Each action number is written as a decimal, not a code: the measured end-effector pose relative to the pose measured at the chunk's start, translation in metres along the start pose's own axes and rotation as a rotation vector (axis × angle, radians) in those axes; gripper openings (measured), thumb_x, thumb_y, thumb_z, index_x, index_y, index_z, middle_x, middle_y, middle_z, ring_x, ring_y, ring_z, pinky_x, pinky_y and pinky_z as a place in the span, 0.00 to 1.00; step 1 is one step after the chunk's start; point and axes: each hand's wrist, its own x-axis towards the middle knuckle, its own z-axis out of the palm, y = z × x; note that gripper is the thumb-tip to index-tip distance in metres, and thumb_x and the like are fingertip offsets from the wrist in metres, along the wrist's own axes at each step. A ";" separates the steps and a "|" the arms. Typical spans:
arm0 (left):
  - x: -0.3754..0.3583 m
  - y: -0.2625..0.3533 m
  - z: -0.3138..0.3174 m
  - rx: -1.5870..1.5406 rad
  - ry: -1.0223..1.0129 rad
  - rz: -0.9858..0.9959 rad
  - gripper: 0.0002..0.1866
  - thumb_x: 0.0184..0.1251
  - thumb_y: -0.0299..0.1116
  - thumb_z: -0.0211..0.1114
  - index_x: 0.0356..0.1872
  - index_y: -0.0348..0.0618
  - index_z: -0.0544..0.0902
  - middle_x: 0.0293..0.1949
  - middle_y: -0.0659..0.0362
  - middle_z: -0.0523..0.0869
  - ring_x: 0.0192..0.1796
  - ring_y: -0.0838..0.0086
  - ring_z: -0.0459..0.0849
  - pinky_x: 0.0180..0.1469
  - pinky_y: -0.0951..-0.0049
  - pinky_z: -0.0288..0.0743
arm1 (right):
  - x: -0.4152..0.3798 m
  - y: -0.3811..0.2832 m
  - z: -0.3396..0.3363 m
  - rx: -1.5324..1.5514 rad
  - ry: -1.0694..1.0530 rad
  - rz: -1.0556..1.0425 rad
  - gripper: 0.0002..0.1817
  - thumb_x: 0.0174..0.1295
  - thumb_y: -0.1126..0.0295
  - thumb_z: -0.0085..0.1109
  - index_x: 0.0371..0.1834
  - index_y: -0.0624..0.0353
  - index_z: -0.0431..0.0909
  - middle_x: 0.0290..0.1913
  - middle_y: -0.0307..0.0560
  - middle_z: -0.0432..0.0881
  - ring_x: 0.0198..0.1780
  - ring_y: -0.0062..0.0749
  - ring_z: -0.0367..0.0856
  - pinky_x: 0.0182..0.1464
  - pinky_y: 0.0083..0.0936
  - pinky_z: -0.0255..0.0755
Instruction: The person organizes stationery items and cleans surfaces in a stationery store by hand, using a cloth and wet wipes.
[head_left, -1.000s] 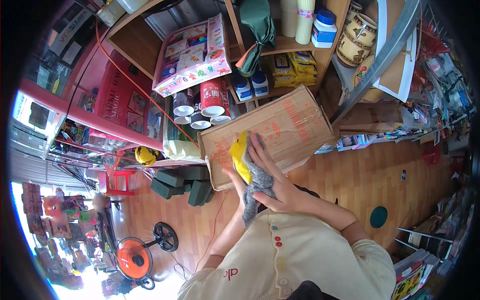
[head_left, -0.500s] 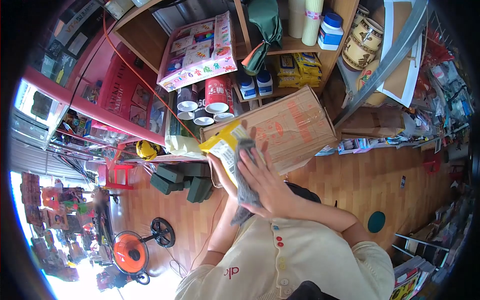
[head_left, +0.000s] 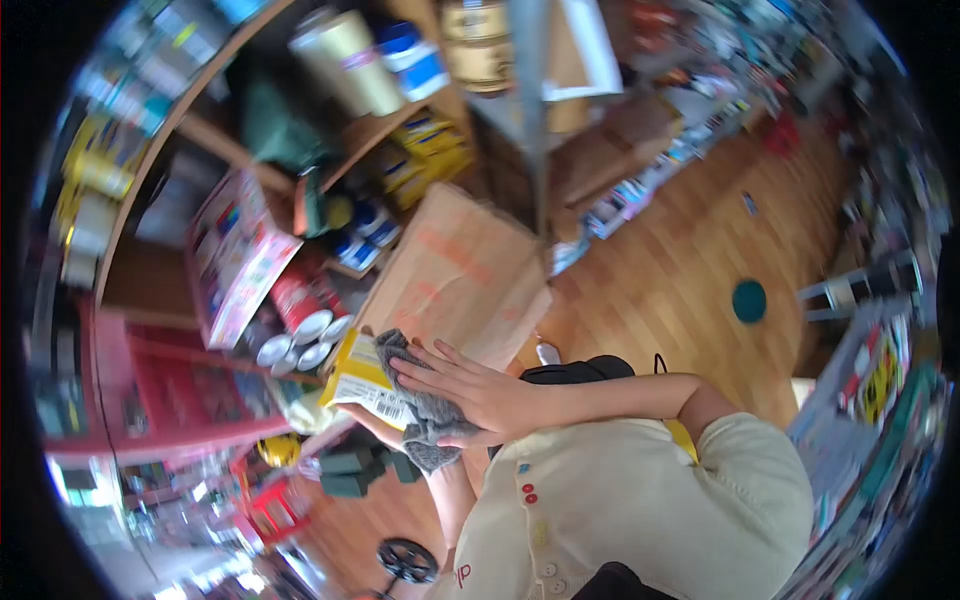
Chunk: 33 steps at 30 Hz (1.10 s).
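Note:
A yellow-and-white packet with a barcode rests in my left hand, which grips it from below at its near edge. Most of that hand's fingers are hidden under the packet and the cloth. Across the packet's right side lies a crumpled grey cloth, and part of it hangs down over my left wrist. My right hand holds the cloth against the packet, its fingers extended over the fabric and its thumb on the lower part.
Just beyond my hands is a cardboard box. Wooden shelves hold a pink boxed set, blue-lidded bottles and yellow packets. A red stool and dark green blocks are on the wooden floor.
The view has swung round, so the shelves and box appear further left and tilted. My hands, packet and cloth sit lower and further left, and the cloth is more bunched.

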 end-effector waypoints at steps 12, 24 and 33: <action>-0.033 -0.142 0.092 0.204 -0.369 -0.572 0.45 0.68 0.72 0.41 0.75 0.48 0.57 0.72 0.54 0.65 0.72 0.60 0.64 0.75 0.58 0.53 | -0.139 0.003 -0.091 0.015 0.349 0.467 0.59 0.59 0.40 0.61 0.74 0.77 0.42 0.77 0.73 0.37 0.78 0.66 0.34 0.79 0.44 0.37; -0.132 -0.300 0.213 0.391 -0.256 -0.466 0.32 0.72 0.59 0.52 0.66 0.44 0.70 0.61 0.55 0.76 0.62 0.65 0.74 0.67 0.62 0.65 | -0.333 -0.015 -0.209 0.113 0.684 0.377 0.43 0.50 0.71 0.71 0.71 0.63 0.59 0.74 0.59 0.56 0.74 0.52 0.57 0.75 0.38 0.54; -0.251 -0.488 0.312 0.680 -0.747 -1.007 0.30 0.74 0.53 0.54 0.69 0.49 0.63 0.66 0.57 0.69 0.71 0.65 0.64 0.73 0.54 0.56 | -0.559 -0.064 -0.281 0.102 1.578 0.772 0.27 0.54 0.73 0.70 0.58 0.63 0.74 0.52 0.41 0.82 0.52 0.28 0.79 0.58 0.27 0.73</action>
